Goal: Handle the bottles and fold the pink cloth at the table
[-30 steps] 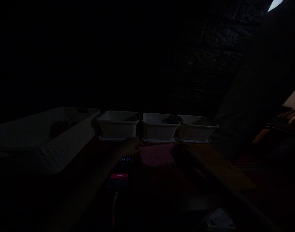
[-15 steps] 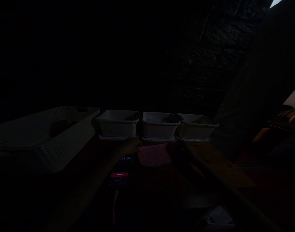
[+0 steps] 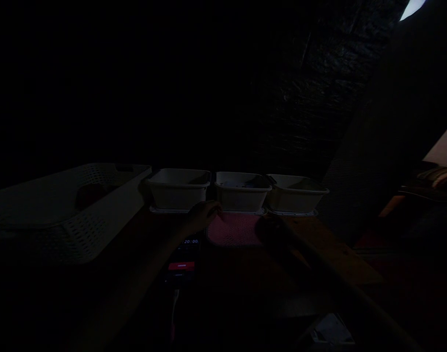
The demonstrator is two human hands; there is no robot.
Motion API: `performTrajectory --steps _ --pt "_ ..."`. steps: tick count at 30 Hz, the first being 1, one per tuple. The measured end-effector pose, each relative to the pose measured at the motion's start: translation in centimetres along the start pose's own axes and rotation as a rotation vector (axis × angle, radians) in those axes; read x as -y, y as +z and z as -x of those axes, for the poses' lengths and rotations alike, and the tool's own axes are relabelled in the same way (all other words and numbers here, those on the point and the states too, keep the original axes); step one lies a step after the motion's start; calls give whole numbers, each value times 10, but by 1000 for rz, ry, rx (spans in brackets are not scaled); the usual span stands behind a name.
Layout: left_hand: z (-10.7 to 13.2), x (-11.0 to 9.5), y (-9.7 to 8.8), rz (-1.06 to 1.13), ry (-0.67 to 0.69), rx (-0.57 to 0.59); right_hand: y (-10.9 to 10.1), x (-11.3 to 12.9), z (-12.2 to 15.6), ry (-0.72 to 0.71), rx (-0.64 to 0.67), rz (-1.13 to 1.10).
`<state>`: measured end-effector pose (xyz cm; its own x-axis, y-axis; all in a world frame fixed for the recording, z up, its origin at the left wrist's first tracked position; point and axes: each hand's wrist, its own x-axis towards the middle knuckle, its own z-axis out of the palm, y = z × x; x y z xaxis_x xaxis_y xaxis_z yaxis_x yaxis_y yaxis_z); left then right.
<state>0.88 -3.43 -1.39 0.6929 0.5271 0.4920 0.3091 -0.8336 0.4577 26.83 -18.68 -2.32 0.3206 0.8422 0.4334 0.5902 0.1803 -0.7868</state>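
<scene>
Resting on the left edge of a pink woven cloth (image 3: 233, 230), the left hand (image 3: 204, 215) curls loosely, grasping nothing visibly; the right hand (image 3: 270, 226) at its right edge is too dark to tell. Three white plastic tubs (image 3: 241, 191) line the wooden table's (image 3: 329, 244) far edge, contents unclear; room dark.

Both hands (image 3: 204, 215) outstretched, palms down

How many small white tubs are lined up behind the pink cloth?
3, side by side: the left tub behind the left hand, the middle tub behind the pink cloth, the right tub. The dark may hide more.
</scene>
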Motion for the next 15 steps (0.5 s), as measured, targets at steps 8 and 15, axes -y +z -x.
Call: performTrajectory --steps 8,15 --pt "-3 4 -1 81 61 -115 2 4 -3 -5 61 -4" --pt "-4 6 -3 125 68 -191 5 6 -3 31 61 -7"
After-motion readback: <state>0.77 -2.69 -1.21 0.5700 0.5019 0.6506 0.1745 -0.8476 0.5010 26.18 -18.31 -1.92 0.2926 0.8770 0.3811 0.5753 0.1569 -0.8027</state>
